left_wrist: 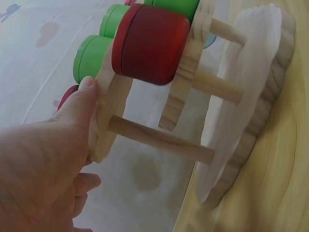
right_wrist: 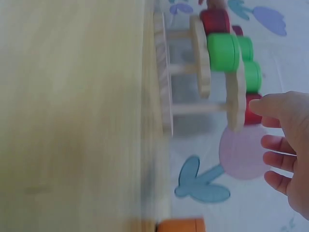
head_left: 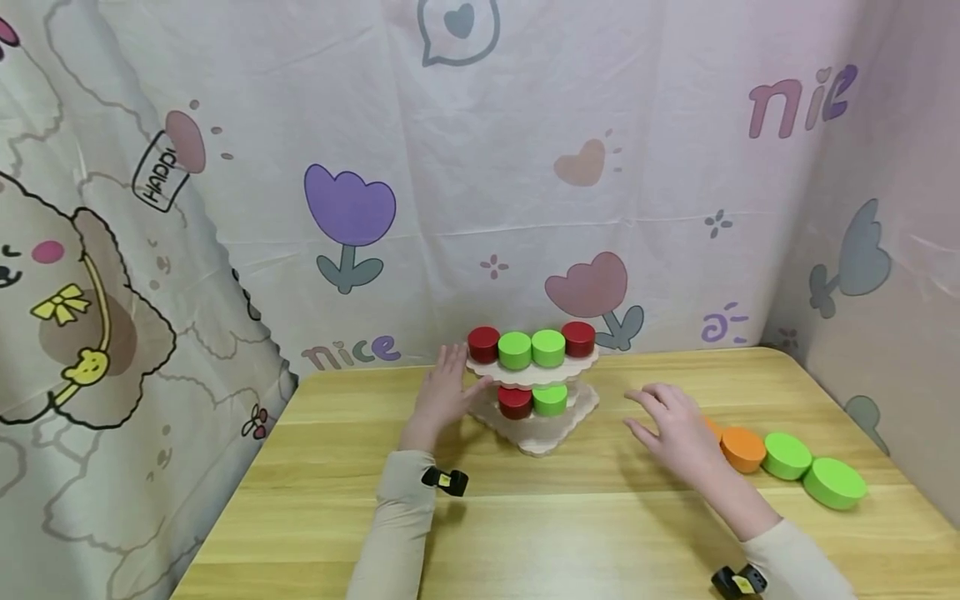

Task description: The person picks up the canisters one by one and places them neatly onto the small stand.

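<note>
A tiered wooden stand (head_left: 534, 435) with scalloped edges stands at the back of the table. Its top tier carries a red round block (head_left: 483, 345) at each end and two green round blocks (head_left: 515, 351) between them. One red block (left_wrist: 152, 46) and one green block (right_wrist: 223, 52) sit on the tier below. At the top tier's left end, my left hand (head_left: 442, 396) grips the edge, its thumb lying beside the blocks. My right hand (head_left: 678, 433) hovers to the right of the stand, fingers loosely bent and holding nothing.
Near the right hand, a row of round blocks lies on the table (head_left: 525, 533): an orange block (head_left: 742, 450) and two green blocks (head_left: 835, 483), with more orange partly hidden by the hand. A printed cloth (head_left: 480, 167) hangs behind the table.
</note>
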Motion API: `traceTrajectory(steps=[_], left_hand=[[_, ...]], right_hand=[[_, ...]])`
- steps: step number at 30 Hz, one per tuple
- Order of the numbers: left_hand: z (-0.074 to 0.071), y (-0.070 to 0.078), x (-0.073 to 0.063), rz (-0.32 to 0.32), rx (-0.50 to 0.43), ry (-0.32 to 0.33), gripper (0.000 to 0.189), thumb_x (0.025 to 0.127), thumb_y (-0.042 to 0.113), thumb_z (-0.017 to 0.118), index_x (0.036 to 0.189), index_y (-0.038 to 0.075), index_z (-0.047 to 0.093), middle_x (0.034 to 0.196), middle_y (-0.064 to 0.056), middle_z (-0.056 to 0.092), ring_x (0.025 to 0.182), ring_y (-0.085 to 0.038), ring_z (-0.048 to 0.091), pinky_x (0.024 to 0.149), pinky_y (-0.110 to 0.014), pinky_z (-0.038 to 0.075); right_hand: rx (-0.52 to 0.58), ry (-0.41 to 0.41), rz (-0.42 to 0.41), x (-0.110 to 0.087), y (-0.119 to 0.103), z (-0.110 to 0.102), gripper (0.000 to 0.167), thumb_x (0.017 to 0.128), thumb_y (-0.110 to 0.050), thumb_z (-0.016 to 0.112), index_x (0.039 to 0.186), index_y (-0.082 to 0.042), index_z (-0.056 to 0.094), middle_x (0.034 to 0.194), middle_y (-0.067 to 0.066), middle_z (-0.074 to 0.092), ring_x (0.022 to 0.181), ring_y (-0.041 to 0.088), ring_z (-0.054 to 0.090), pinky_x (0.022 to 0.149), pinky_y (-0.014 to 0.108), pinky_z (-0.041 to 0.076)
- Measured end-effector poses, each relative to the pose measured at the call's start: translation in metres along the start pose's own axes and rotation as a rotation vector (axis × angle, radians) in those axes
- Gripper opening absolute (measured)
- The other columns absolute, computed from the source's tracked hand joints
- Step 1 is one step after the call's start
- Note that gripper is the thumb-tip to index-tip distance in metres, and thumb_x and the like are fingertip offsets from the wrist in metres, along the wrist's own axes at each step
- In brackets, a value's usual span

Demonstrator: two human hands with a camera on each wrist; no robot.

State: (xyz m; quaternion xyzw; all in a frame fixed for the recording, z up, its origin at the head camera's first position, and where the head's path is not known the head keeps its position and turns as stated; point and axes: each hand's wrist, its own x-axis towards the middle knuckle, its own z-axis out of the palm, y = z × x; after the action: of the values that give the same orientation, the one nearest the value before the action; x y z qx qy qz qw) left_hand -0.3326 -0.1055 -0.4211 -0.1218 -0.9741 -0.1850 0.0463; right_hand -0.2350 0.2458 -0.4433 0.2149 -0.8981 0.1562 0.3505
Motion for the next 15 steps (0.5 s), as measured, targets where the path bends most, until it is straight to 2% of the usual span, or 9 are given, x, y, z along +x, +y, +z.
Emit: traceTrajectory(steps=[7, 15], left_hand=[[-0.003, -0.006, -0.001, 0.04, 0.066, 0.02, 0.082, 0.096, 0.064, 0.04, 0.157, 0.012, 0.02, 0.163, -0.015, 0.017, 0.153, -0.035, 0.007, 0.12, -0.062, 0.013], [-0.006, -0.016, 0.005, 0.084, 0.096, 0.011, 0.079, 0.096, 0.064, 0.04, 0.156, 0.015, 0.025, 0.162, -0.016, 0.021, 0.153, -0.034, 0.008, 0.12, -0.062, 0.011]], right_hand=[[-0.045, 0.006, 0.028, -0.015, 0.022, -0.012, 0.047, 0.068, -0.014, 0.085, 0.11, -0.005, 0.066, 0.099, 0.015, 0.063, 0.093, 0.034, 0.057, 0.079, 0.052, 0.048], [-0.081, -0.104, 0.113, -0.03, 0.043, -0.021, 0.046, 0.071, -0.022, 0.084, 0.111, -0.006, 0.066, 0.103, 0.016, 0.063, 0.099, 0.039, 0.056, 0.082, 0.056, 0.047]])
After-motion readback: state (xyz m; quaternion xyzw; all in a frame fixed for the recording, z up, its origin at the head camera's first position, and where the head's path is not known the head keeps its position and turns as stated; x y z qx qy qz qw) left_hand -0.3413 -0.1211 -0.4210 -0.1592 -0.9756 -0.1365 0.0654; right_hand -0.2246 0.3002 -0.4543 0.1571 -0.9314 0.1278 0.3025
